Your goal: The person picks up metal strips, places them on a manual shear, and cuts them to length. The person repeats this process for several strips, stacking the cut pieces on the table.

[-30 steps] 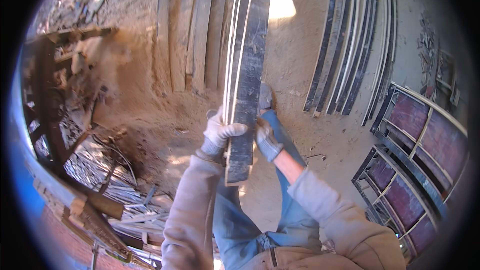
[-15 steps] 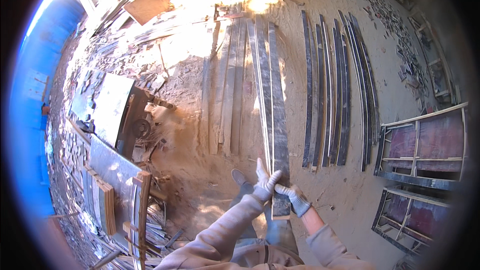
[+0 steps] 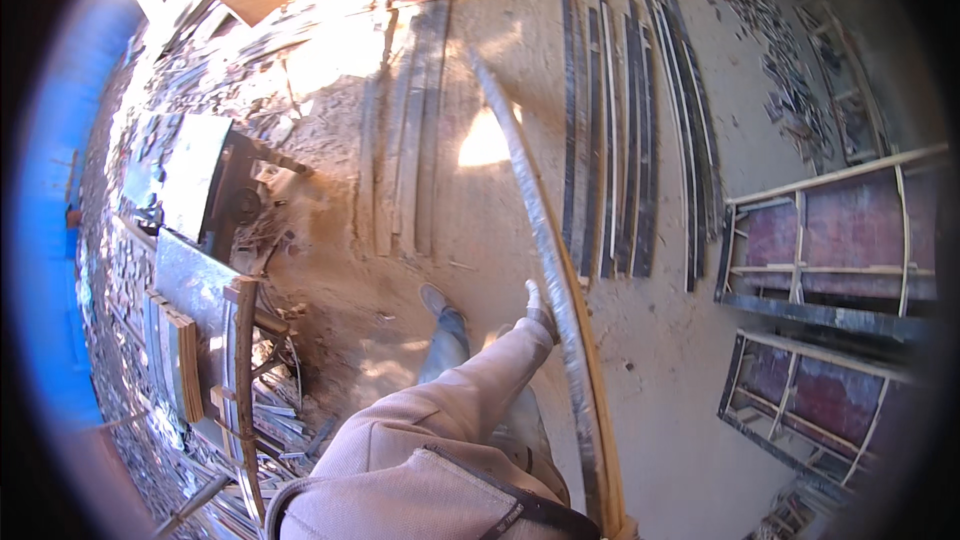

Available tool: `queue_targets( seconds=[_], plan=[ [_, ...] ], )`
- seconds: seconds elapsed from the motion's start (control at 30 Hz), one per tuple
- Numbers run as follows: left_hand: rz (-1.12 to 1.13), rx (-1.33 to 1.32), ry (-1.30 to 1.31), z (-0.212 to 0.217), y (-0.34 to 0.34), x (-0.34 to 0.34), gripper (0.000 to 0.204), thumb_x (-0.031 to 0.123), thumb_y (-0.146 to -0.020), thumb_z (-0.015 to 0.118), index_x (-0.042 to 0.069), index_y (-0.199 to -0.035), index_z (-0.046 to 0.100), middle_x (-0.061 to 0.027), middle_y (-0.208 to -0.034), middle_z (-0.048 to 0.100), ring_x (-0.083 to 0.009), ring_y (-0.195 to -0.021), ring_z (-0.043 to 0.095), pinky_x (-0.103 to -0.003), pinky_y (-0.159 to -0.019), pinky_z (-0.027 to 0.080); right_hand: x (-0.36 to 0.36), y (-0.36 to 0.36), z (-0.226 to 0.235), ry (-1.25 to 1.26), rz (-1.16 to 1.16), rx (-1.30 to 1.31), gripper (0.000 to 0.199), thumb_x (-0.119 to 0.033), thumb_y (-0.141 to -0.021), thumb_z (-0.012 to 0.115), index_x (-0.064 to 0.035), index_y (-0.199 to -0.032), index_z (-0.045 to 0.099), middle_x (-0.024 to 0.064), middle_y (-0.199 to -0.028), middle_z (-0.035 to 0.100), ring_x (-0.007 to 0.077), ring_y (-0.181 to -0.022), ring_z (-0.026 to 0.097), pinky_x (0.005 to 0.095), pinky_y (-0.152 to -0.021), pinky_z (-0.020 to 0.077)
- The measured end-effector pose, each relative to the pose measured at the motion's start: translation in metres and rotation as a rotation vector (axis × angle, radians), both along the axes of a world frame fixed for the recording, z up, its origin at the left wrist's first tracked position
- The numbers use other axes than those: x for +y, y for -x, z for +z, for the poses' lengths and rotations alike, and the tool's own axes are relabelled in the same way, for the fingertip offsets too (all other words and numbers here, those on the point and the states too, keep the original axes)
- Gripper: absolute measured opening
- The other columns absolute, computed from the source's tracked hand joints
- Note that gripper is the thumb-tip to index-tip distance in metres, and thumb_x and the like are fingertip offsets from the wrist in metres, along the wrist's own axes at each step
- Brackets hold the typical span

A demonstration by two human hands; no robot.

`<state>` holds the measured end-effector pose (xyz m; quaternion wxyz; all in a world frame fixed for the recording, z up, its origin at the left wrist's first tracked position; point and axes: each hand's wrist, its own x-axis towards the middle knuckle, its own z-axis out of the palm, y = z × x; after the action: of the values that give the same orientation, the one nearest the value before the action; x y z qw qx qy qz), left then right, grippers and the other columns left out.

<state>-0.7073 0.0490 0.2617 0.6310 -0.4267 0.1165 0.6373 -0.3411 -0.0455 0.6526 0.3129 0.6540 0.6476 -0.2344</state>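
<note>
A long dark-faced wooden plank [image 3: 545, 230] with a bare wood edge runs in front of me, from the sunlit ground up close to my body on the right. It is tipped on edge and raised at the near end. My left hand [image 3: 540, 312], in a pale glove, is against the plank's left side around its middle. One finger or thumb points up beside it, while the others are partly hidden behind the wood. My right hand does not show.
Several dark planks [image 3: 630, 140] lie in rows on the dirt floor ahead right. More planks [image 3: 415, 130] lie ahead left. A machine table [image 3: 205, 270] with stacked wood stands left. Framed panels [image 3: 825, 250] lie at the right, with wood scraps [image 3: 765, 50] beyond them.
The plank has been lifted at the near end, tipped on edge and swung right of my body. My right hand has gone out of sight. The view has turned rightward.
</note>
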Motion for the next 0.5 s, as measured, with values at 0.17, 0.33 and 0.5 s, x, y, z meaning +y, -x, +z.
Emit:
queue_targets(
  seconds=[0.17,0.33,0.5],
  plan=[
    [0.130,-0.105,-0.426,0.017,-0.081,-0.012,0.110,0.099,-0.088,0.029,0.001,-0.124,0.062,-0.0246,-0.128,0.067,-0.0466,-0.118,0.065,-0.062,-0.103,0.054,-0.039,-0.128,-0.026,-0.041,-0.161,-0.120,0.074,-0.047,-0.074,0.090,-0.0049,-0.131,0.067,0.0276,-0.120,0.074,0.0483,-0.109,0.070,0.0534,-0.093,0.0570],
    [-0.011,0.045,-0.053,0.058,-0.095,-0.016,0.037,0.045,-0.107,0.050,0.014,-0.089,0.055,-0.0052,-0.092,0.051,-0.0272,-0.090,0.055,-0.047,-0.099,0.050,-0.035,-0.224,-0.075,-0.117,-0.165,-0.160,0.072,-0.046,-0.075,0.089,-0.0053,-0.131,0.068,0.0274,-0.119,0.074,0.0489,-0.107,0.070,0.0536,-0.091,0.0574],
    [0.345,0.117,-0.827,0.122,-0.018,-0.019,0.040,0.051,-0.105,0.048,0.017,-0.083,0.050,-0.0016,-0.085,0.048,-0.0221,-0.082,0.048,-0.042,-0.082,0.043,0.016,-0.230,-0.139,-0.391,0.208,0.156,0.059,-0.046,-0.086,0.080,-0.0078,-0.130,0.069,0.0240,-0.113,0.074,0.0484,-0.105,0.069,0.0562,-0.089,0.0560]
  ],
)
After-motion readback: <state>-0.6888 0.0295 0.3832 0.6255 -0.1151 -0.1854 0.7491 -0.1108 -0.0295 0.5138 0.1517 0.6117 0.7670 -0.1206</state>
